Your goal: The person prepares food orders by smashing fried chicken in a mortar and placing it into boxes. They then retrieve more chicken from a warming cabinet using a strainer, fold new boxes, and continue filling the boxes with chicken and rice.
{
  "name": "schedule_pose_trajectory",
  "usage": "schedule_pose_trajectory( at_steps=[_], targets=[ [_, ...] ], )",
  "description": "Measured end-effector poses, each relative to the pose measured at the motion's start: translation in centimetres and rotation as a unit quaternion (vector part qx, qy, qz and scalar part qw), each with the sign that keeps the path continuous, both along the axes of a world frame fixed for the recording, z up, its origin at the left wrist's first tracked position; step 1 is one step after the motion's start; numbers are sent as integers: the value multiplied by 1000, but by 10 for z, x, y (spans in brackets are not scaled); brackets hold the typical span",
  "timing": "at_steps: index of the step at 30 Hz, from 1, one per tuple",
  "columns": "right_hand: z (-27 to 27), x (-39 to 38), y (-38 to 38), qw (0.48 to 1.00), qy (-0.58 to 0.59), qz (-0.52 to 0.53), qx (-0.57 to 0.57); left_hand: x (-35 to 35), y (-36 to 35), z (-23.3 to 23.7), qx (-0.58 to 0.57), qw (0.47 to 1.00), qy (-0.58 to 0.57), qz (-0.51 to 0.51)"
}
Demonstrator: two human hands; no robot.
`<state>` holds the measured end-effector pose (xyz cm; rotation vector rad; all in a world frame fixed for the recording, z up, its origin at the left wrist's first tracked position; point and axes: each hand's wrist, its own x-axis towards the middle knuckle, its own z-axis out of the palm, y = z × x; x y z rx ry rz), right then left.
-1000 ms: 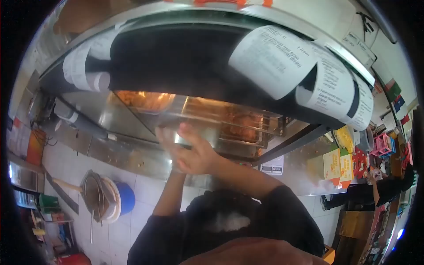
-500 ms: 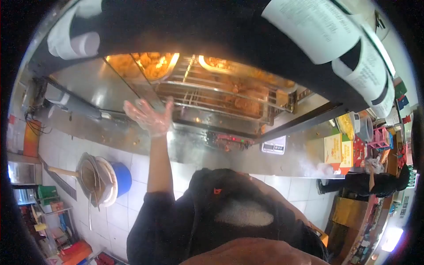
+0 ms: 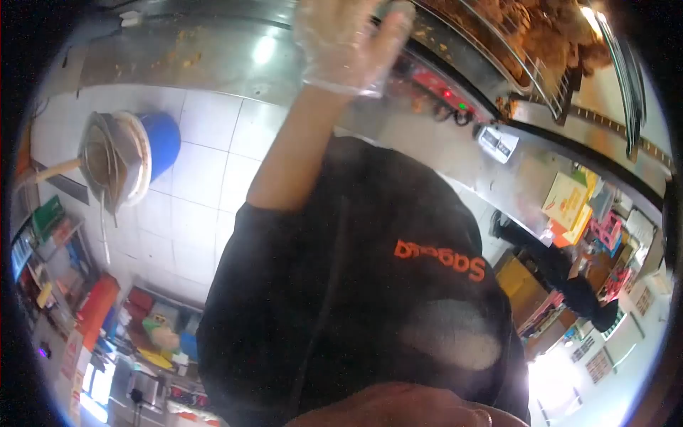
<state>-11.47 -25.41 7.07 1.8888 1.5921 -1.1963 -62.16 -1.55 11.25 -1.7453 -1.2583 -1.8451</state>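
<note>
My left hand (image 3: pixel 345 46), in a clear plastic glove, reaches up to the top edge of the view. Its thumb stands apart from the fingers, whose tips are cut off by the edge. No object shows in it. It is over the steel counter (image 3: pixel 213 60), next to the front of a food warmer. Browned fried pieces that look like chicken (image 3: pixel 530 28) lie on a wire rack (image 3: pixel 526 71) inside the warmer, to the right of this hand. A red control panel (image 3: pixel 434 89) with small lit lamps runs below the rack. My right hand is out of view.
A white scale-like device (image 3: pixel 496 144) and a yellow-red box (image 3: pixel 567 199) stand along the counter. A blue bucket (image 3: pixel 165 146) with strainers on top is on the tiled floor, left. Another person (image 3: pixel 562 274) stands far right. Shelves (image 3: pixel 60 249) line the left.
The view has tilted down and turned, so the warmer has shifted to the upper right. My left hand now appears at the top edge, nearer the control panel.
</note>
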Motion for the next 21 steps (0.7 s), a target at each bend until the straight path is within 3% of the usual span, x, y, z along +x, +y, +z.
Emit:
schedule_pose_trajectory(
  at_steps=[3, 7, 8, 9, 11, 12, 13, 15, 16, 17, 19, 20, 21],
  targets=[
    [9, 5, 3, 999, -31, 25, -12, 8, 1, 12, 45, 997, -18, 58],
    [8, 2, 20, 999, -37, 37, 5, 9, 38, 41, 71, 997, 3, 25],
    [9, 2, 24, 999, -36, 34, 14, 12, 38, 49, -45, 997, 39, 46],
    [6, 0, 25, 999, -36, 34, 20, 19, 44, 60, -37, 997, 44, 44],
    [2, -3, 42, 997, 7, -16, 80, 38, 69, 79, -243, 946, 73, 200],
    [-3, -2, 50, 994, 9, -24, 104, 41, 100, 69, -199, 933, 97, 283],
    [-7, -4, 54, 994, 17, -27, 106, 40, 91, 93, -194, 934, 104, 283],
    [-11, -8, 62, 991, 22, -41, 128, 40, 64, 154, -496, 846, 158, 112],
    [-15, -10, 63, 989, 33, -64, 126, 46, 75, 147, -412, 887, 114, 176],
    [-20, -10, 60, 989, 41, -68, 128, 51, 85, 142, -408, 888, 122, 176],
    [-33, -8, 54, 990, 49, -73, 109, 50, 85, 155, -561, 797, 178, 137],
    [-43, -5, 52, 989, 57, -78, 114, 52, 91, 137, -440, 887, 65, 123],
    [-54, 0, 46, 990, 50, -85, 100, 53, 93, 126, -435, 889, 73, 124]
  ],
)
